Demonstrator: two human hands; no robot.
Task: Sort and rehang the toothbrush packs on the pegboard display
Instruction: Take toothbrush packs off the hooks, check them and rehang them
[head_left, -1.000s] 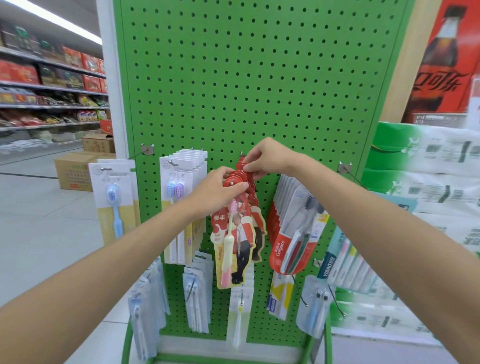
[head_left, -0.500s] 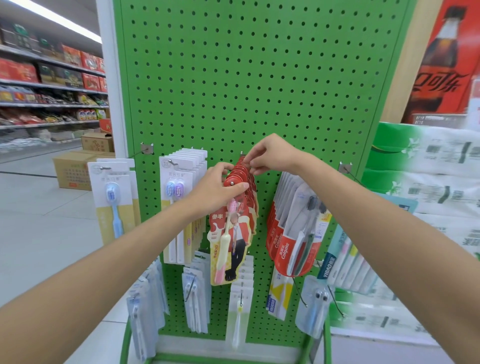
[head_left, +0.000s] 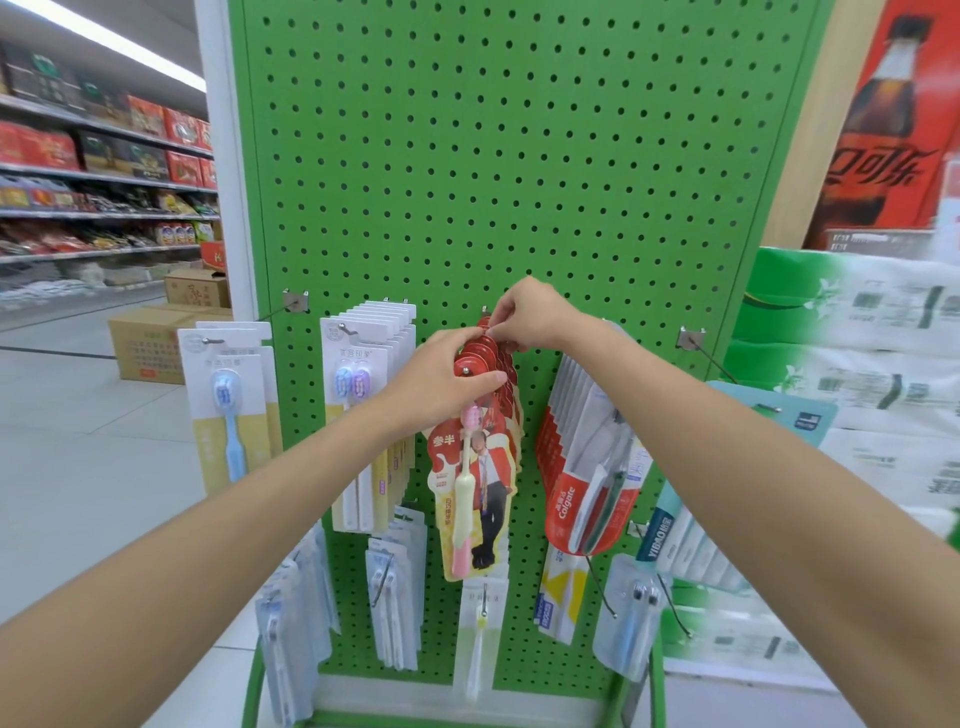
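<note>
Both of our hands were on one stack of red, figure-printed card toothbrush packs (head_left: 480, 467) hanging from a metal hook on the green perforated pegboard (head_left: 519, 156). Our left hand (head_left: 441, 376) pinched the round red header of the front pack, thumb across its face; our right hand (head_left: 530, 317) gripped the headers further back, close against the board. To do it well, we judged, the hang-holes needed lining up along the hook before we pushed the stack back, with the front pack held square so it would not twist or slip off the tip.

Just left of the grip hung white card packs with lilac brush heads (head_left: 363, 389), and beyond them a white-and-yellow pack with a blue brush (head_left: 228, 410). Just right of it hung red Colgate packs (head_left: 587, 478), close enough to snag our right forearm. Below the grip, clear blister packs (head_left: 395, 587) crowded the lower hooks. A bare hook (head_left: 696, 345) stood further right.
</note>
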